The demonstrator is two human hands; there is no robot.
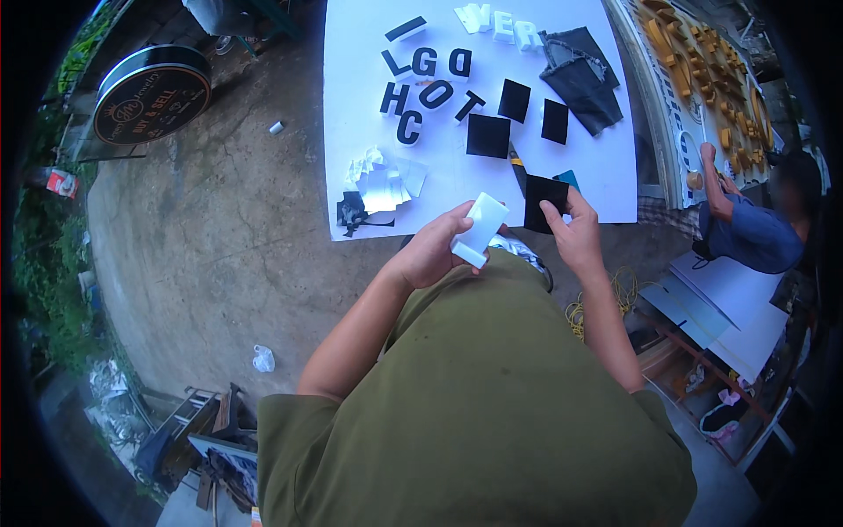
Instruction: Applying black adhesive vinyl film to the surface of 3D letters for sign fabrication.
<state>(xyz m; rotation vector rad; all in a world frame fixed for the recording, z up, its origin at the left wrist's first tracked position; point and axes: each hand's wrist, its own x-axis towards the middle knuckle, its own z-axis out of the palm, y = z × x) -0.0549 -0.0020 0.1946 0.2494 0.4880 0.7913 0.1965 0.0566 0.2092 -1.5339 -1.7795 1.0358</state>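
Note:
My left hand (428, 251) is closed around a white, thick L-shaped piece (483, 225), its smooth face turned up. In my right hand (578, 235) a black rectangular sheet (543, 204) is pinched between thumb and fingers, just right of the white piece and apart from it. Both hands are at the near edge of a white table (597, 180). Partly behind the black sheet lies a cutter with a yellow and black handle (517, 162). A teal item (567, 179) shows beside my right fingers. More black sheets (488, 136) rest farther up the table.
Black-faced block letters (425, 61) stand mid-table, white ones (502, 25) at the far edge. Dark folded cloth (584, 83) lies at right, crumpled paper scraps (379, 183) at left. Another person (755, 215) works at the right by a board with yellow shapes (702, 70). A round sign (154, 92) stands left.

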